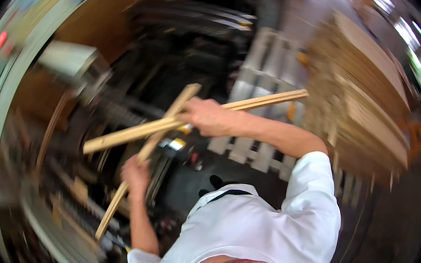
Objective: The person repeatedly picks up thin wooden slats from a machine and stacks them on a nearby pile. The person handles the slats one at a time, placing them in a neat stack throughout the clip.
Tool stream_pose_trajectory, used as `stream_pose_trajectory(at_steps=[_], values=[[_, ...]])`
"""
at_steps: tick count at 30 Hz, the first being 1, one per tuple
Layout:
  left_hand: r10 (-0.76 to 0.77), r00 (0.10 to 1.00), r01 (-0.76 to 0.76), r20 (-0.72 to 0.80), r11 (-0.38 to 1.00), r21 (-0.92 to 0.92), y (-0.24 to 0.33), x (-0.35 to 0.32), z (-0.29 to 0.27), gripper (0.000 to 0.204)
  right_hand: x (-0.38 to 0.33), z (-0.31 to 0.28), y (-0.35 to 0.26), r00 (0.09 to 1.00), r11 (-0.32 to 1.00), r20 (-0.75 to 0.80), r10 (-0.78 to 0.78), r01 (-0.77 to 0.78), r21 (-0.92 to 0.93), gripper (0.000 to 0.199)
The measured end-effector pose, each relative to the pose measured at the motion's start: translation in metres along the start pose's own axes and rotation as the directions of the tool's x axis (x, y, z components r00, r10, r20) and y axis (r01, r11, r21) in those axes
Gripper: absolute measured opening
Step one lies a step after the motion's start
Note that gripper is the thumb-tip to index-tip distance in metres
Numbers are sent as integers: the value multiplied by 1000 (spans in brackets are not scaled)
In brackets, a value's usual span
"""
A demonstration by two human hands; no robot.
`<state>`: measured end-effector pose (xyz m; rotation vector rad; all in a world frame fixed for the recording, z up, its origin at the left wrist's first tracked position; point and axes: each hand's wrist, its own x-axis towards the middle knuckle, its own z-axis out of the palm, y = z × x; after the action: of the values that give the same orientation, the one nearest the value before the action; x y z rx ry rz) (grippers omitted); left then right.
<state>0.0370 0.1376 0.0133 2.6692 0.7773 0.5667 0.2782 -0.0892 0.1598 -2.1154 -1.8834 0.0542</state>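
Note:
My right hand (209, 117) is closed around a long pale wooden strip (121, 138) with a lengthwise line along it. The strip slants up from the left to the far right, past my right forearm. My left hand (135, 174) grips a second wooden strip (114, 204), which runs steeply from near my left arm to beyond my right hand. The two strips cross just left of my right hand, with the right-hand one on top. Both are held up off the floor. Motion blurs my left fingers, and the right fingertips are partly hidden.
A tall stack of wooden boards (367, 97) stands at the right, beside a pale slatted pallet (257, 85). Dark machinery (179, 39) fills the far middle. A whitish metal housing (68, 59) juts in at the left. Loose wood pieces (81, 192) lie at the lower left, blurred.

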Motion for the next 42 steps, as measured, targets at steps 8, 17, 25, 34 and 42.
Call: stream_pose_trajectory(at_steps=[8, 17, 25, 34, 42], values=[[-245, 930, 293, 275, 944, -149, 93, -106, -15, 35, 200, 114, -14, 927, 931, 95, -363, 365, -4, 55], [-563, 807, 587, 180, 798, -137, 141, -151, -50, 36, 334, 228, -79, 827, 830, 106, -552, 557, -29, 54], [-778, 621, 774, 93, 591, -225, 159, -171, -47, 35, 427, 250, -73, 843, 814, -128, -523, 449, -368, 22], [-865, 498, 847, 60, 470, -248, 147, -176, -35, 40, 451, 252, -74, 835, 792, -56, -547, 494, -359, 20], [-868, 496, 840, 38, 468, -274, 141, -161, -36, 38, 452, 252, -90, 811, 783, -74, -581, 531, -324, 16]])
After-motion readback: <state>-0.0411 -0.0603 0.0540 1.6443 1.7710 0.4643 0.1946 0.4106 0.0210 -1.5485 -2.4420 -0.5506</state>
